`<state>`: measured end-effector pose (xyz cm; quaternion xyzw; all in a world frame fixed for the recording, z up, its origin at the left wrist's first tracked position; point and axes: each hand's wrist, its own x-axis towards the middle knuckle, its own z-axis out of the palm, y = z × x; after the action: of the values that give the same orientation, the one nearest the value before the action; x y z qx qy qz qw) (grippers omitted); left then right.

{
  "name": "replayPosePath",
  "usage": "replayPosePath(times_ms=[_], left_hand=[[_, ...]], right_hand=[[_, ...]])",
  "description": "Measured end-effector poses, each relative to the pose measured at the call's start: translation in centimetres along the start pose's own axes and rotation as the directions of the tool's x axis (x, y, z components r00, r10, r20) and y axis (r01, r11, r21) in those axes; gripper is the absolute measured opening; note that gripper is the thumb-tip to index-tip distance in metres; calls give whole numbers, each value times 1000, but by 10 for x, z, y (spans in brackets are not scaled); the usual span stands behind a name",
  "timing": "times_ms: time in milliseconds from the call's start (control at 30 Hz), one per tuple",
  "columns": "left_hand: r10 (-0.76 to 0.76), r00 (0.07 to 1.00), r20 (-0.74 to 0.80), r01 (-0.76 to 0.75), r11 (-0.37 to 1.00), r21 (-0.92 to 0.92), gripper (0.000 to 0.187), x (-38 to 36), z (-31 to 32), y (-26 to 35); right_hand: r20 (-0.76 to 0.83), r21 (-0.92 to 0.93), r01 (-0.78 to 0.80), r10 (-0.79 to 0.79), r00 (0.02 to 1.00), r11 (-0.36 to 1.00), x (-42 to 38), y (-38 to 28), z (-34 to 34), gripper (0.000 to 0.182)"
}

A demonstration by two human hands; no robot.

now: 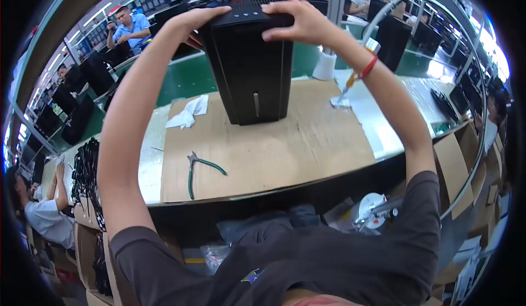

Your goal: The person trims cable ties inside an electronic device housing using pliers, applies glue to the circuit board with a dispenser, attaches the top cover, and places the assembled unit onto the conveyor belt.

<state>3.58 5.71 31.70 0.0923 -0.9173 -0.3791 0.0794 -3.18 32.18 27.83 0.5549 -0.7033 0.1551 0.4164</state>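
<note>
A black computer case (252, 70) stands upright on a cardboard sheet (263, 163), its front panel towards me. My left hand (201, 20) grips the upper left edge, thumb on top and fingers down the side, partly hidden. At the upper right corner, my right hand (298, 20) has its fingers on the top and its thumb against the front. Green-handled cutting pliers (193, 174) lie on the cardboard nearer to me. A crumpled white cloth (189, 111) is left of the case.
Black cables (86, 180) hang at the left edge of the bench. A white cone-shaped spool (324, 67) stands behind on the right, near a hanging tool with a yellow part (349, 81). Other people work around the green line (186, 79). Cardboard boxes (455, 169) are at right.
</note>
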Motion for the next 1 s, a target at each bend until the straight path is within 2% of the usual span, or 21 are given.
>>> replayPosePath(times_ms=[67, 100, 133, 167, 200, 233, 333, 400, 433, 467, 533, 600, 633, 667, 733, 767, 800, 867, 900, 967, 1000], left_hand=[[-2, 1000, -25, 5, 992, 127, 82, 20, 1, 7], [255, 955, -151, -175, 896, 409, 76, 47, 0, 4], [524, 828, -199, -274, 688, 672, 71, 74, -6, 3], [623, 720, -306, -304, 680, 668, 61, 77, -12, 17], [717, 633, -292, -446, 646, 619, 52, 84, -30, 40], [720, 628, -295, -442, 642, 626, 52, 83, -38, 51], [645, 761, -68, -426, 577, 696, 50, 65, -31, 67], [536, 837, 110, -432, 526, 732, 50, 50, -13, 63], [546, 834, 81, -513, 711, 482, 56, 69, 29, 8], [454, 884, 113, -461, 805, 373, 63, 55, 25, 15], [379, 906, 190, -423, 781, 459, 65, 44, 20, 32], [383, 907, 177, -420, 785, 456, 64, 50, 22, 29], [406, 898, 169, -437, 775, 457, 63, 53, 24, 30], [408, 895, 181, -444, 768, 462, 63, 55, 24, 32], [446, 861, 243, -502, 673, 543, 57, 65, 12, 41], [600, 771, 215, -607, 589, 533, 51, 67, 5, 56], [579, 763, 287, -609, 496, 619, 50, 74, -12, 76], [793, 599, 114, -669, 417, 616, 44, 78, -29, 114], [787, 604, 126, -665, 410, 625, 44, 82, -23, 117], [857, 479, 191, -768, 303, 564, 37, 86, 11, 121], [811, 530, 246, -785, 361, 503, 45, 88, 38, 114]], right_hand=[[-26, 112, -62, 66, 998, 992, -4, 7, 9, 49], [-37, 214, -123, 133, 990, 969, -5, 12, 14, 52], [-52, 285, -120, 141, 989, 951, -3, 14, 18, 48], [-35, 295, -138, 155, 987, 945, 0, 17, 18, 48], [-14, 310, -164, 177, 984, 937, 1, 18, 20, 48], [-22, 301, -158, 173, 985, 940, 2, 18, 22, 49], [-35, 204, -114, 123, 992, 972, 2, 16, 17, 45], [-85, 228, -100, 122, 989, 969, 2, 21, 23, 42], [-59, 259, -116, 135, 989, 959, 3, 19, 22, 42], [-29, 291, -120, 134, 991, 949, 3, 19, 23, 41], [-56, 312, -130, 155, 986, 941, 0, 23, 21, 40], [-95, 237, -88, 113, 989, 968, -1, 24, 23, 38], [-3, 251, -125, 130, 992, 960, -3, 27, 23, 48], [-10, 250, -135, 142, 990, 959, -7, 25, 23, 48], [-194, 329, -158, 230, 954, 931, -17, 18, 23, 74], [-141, 467, -260, 362, 922, 845, -31, 22, 34, 104], [-79, 594, -340, 474, 877, 729, -44, 26, 44, 122], [76, 718, -427, 547, 833, 550, -74, 37, 81, 132], [158, 688, -484, 538, 828, 541, -82, 38, 95, 134], [291, 632, -549, 489, 822, 546, -91, 44, 113, 137], [297, 642, -553, 493, 818, 531, -89, 47, 115, 137]])
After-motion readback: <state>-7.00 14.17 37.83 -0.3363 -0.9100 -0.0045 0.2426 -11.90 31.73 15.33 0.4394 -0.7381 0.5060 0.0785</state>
